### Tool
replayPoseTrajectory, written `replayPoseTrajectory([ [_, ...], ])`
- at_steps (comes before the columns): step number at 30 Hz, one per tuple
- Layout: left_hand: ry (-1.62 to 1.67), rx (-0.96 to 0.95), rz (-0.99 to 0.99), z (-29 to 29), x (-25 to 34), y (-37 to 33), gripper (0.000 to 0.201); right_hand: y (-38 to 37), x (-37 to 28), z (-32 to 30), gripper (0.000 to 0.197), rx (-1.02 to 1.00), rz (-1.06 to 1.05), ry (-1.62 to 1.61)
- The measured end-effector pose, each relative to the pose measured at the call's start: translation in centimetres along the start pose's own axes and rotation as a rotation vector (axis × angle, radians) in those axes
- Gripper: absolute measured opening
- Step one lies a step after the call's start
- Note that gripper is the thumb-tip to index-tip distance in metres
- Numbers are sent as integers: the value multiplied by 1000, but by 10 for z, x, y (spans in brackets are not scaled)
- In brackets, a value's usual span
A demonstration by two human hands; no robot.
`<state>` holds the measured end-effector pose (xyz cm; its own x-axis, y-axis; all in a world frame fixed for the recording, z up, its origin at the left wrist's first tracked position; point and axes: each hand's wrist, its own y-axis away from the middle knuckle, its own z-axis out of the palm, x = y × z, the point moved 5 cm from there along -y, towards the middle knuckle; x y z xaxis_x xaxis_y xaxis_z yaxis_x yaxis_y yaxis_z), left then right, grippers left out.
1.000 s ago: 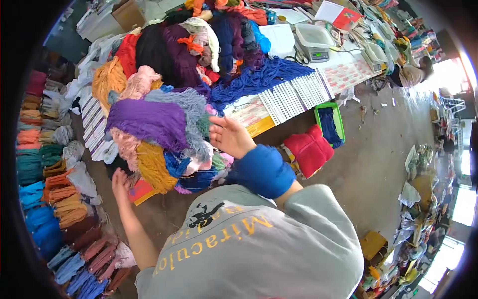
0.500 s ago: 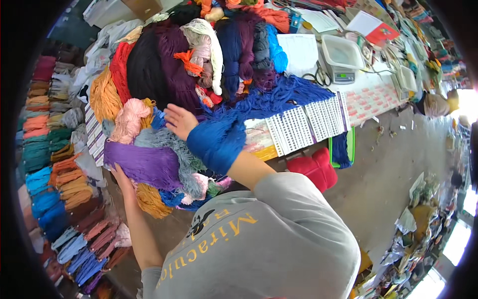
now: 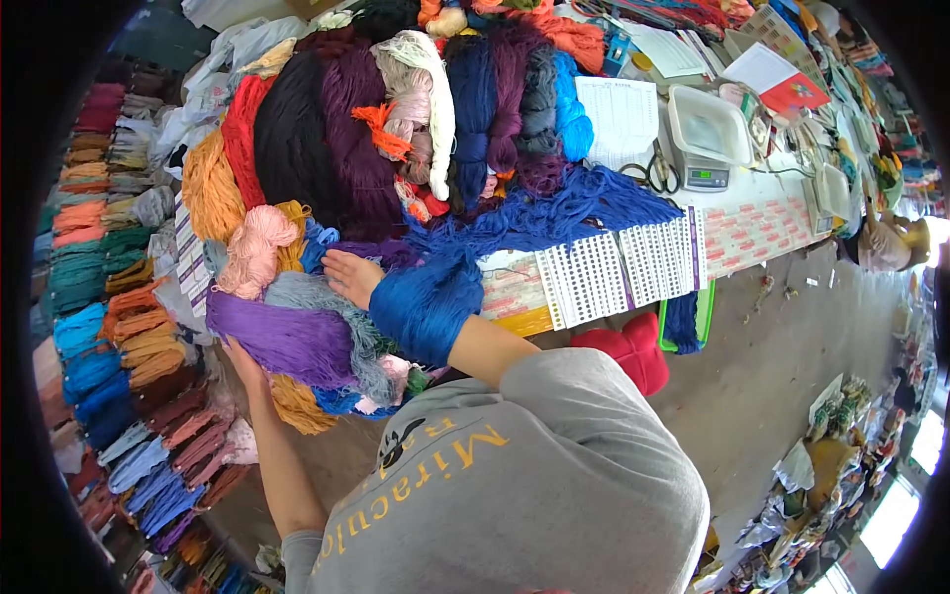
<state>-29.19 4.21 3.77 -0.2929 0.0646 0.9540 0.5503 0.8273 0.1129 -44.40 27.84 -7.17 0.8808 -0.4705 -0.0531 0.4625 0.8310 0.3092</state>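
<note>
**Purple yarn [image 3: 282, 340] at the left end of the table [image 3: 767, 226]**

The purple yarn is laid beside grey yarn [image 3: 305, 290] and partly over mustard yarn [image 3: 300, 406]. Its near left side is met by the left hand [image 3: 249, 370]; the fingertips are hidden, so whether anything is gripped cannot be told. At the grey yarn, the right hand [image 3: 353, 279] is held with fingers stretched out and nothing gripped. Blue yarn [image 3: 427, 309] is wrapped around the right forearm. Pink yarn [image 3: 259, 247] is seen just beyond the purple yarn. Farther right on the table, dotted cards [image 3: 623, 269], scissors [image 3: 657, 170] and a scale [image 3: 705, 178] are placed. Below the table edge, a red cushion [image 3: 633, 354] is seen.
</note>
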Motion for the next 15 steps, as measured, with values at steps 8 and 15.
replayPoseTrajectory([
  [8, -410, -19, 108, -59, -13, -15, 55, -9, 10, -4, 35, 12, 85, 64],
  [15, -409, -58, 66, -71, 50, -35, 52, 30, -44, -34, 36, 142, -3, -37],
])
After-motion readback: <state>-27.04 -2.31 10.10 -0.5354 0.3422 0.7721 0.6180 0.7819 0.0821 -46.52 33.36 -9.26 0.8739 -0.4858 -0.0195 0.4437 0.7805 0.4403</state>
